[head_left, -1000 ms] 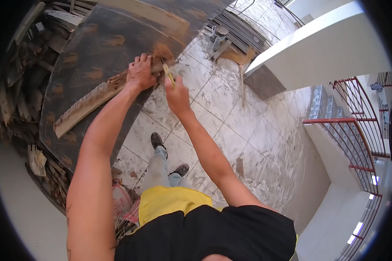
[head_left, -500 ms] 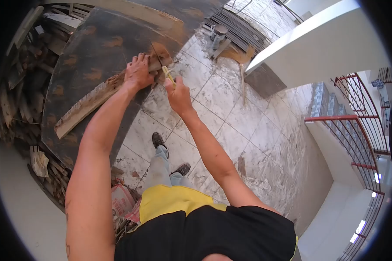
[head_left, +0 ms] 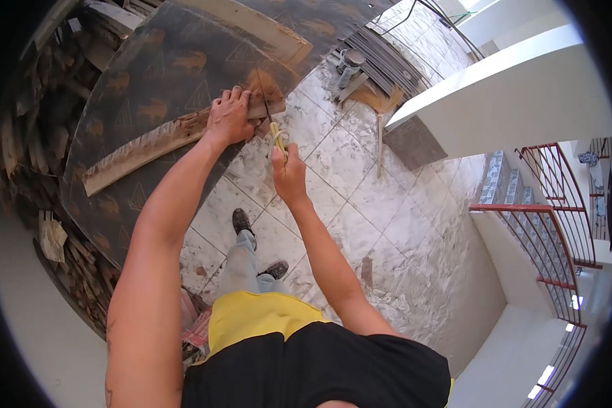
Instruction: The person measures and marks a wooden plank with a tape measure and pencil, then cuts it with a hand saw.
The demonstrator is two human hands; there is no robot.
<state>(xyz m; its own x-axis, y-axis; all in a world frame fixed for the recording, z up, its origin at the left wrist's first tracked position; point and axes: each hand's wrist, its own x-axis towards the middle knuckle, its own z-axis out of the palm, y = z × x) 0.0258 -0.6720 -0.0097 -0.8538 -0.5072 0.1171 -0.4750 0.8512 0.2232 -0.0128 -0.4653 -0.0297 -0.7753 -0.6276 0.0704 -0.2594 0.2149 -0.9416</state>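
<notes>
A rough wooden plank (head_left: 146, 151) lies slantwise on a dark, stained board (head_left: 183, 47). My left hand (head_left: 230, 117) is closed over the plank near its right end, pressing it down. In my right hand (head_left: 289, 173) is the yellowish handle of a handsaw (head_left: 266, 102), with fingers wrapped round it. The thin saw blade crosses the plank just right of my left hand. Orange-brown sawdust (head_left: 264, 83) is spread on the board beyond the cut.
Another wooden board (head_left: 251, 28) lies along the far side. Scrap wood (head_left: 27, 136) is heaped at left. On the dirty tiled floor (head_left: 333, 204) are a can (head_left: 350, 60), metal bars (head_left: 387, 61) and a broom (head_left: 379, 129). A low wall (head_left: 496, 95) and red-railed stairs (head_left: 523, 207) stand right.
My right hand has drawn the saw back toward my body. My left hand stays on the plank. The whole view has shifted slightly.
</notes>
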